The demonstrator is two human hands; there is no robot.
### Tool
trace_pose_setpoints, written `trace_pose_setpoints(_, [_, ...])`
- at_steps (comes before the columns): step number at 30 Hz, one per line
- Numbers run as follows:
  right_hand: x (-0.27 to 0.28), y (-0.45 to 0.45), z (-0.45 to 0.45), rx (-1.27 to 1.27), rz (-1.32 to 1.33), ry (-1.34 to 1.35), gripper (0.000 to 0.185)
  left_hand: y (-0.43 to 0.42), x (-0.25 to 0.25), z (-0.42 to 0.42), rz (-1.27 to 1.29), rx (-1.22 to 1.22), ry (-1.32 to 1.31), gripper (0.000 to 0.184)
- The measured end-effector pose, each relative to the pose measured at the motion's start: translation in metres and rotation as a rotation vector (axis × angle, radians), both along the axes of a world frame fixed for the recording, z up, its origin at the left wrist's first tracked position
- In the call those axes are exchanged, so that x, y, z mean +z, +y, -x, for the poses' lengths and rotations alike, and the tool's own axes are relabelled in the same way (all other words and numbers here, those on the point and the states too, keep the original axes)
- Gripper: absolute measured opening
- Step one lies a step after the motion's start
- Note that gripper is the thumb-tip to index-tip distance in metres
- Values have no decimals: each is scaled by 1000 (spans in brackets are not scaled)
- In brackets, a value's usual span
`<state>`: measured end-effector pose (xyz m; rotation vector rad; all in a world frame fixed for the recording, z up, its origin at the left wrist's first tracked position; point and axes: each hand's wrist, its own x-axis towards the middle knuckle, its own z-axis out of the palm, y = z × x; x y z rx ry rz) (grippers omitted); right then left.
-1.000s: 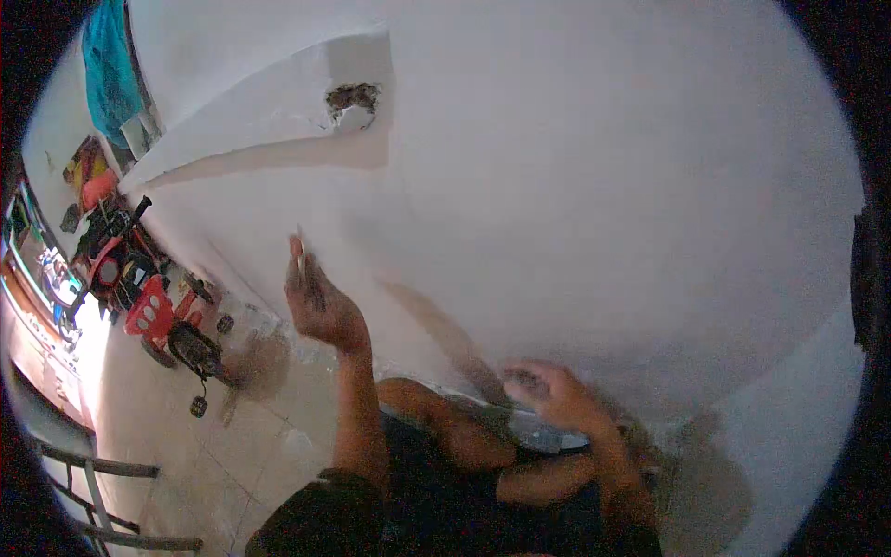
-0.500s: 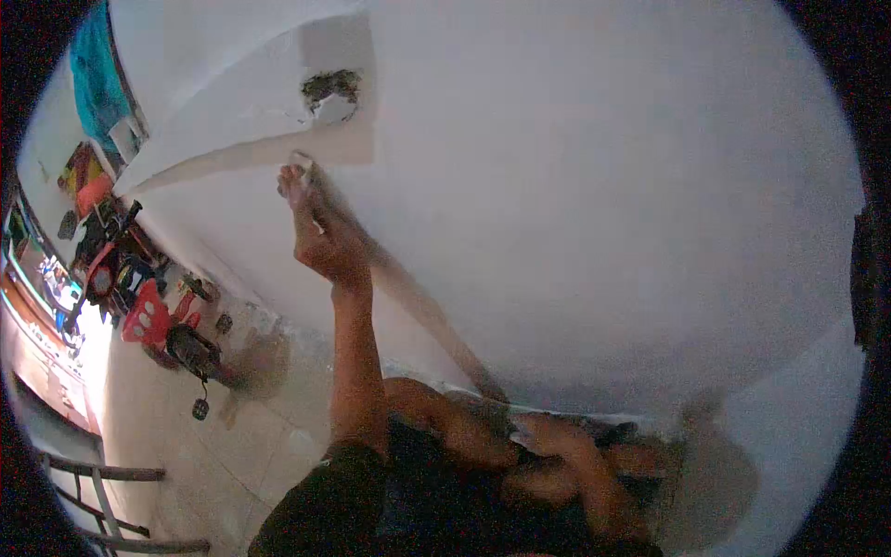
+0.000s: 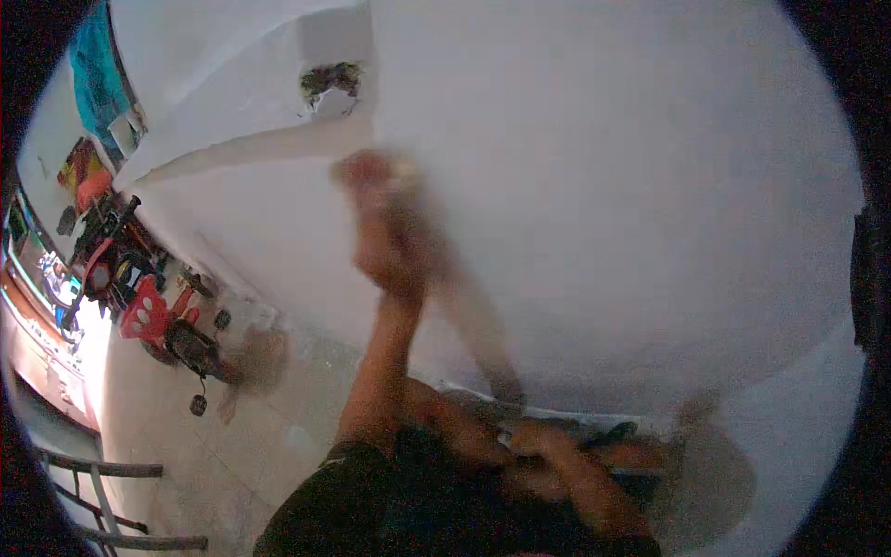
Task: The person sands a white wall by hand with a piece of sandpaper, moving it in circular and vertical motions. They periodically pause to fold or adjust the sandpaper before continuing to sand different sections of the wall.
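Note:
Raised against the white wall (image 3: 603, 186), my left hand (image 3: 390, 232) is smeared by motion. Its fingers are closed around a small pale piece (image 3: 405, 173), whose kind I cannot make out. Above it, the wall has a rough dark hole (image 3: 331, 84) with broken plaster, inside a greyer patch. Low down by my bent legs, my right hand (image 3: 538, 438) is dim and blurred. Its fingers are not clear, so I cannot tell whether it holds anything.
Along the wall's foot to the left stands a child's bicycle (image 3: 148, 306) with red parts. A dark metal rack or chair (image 3: 102, 469) is at the lower left on the tiled floor (image 3: 269, 455). A teal curtain (image 3: 97, 79) hangs at the upper left.
My left hand has moved right and slightly down across the wall with the pale piece, away from the edge of the greyer patch. My right hand has stayed nearly in place.

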<state>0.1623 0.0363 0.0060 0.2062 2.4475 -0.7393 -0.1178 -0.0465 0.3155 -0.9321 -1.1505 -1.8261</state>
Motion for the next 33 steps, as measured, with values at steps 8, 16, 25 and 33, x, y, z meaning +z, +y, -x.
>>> trace_pose_setpoints(8, [-8,4,-12,-55,33,25,53,-9,0,11,203,202,313,26])
trace_pose_setpoints(16, [17,1,10,-20,33,-55,57,3,-40,-32,671,390,372,32])
trace_pose_setpoints(25, [7,5,0,-26,-35,99,60,-55,-52,71,118,415,-214,34])
trace_pose_setpoints(33, [33,-9,7,-86,20,-27,58,-69,-34,67,112,455,-92,25])
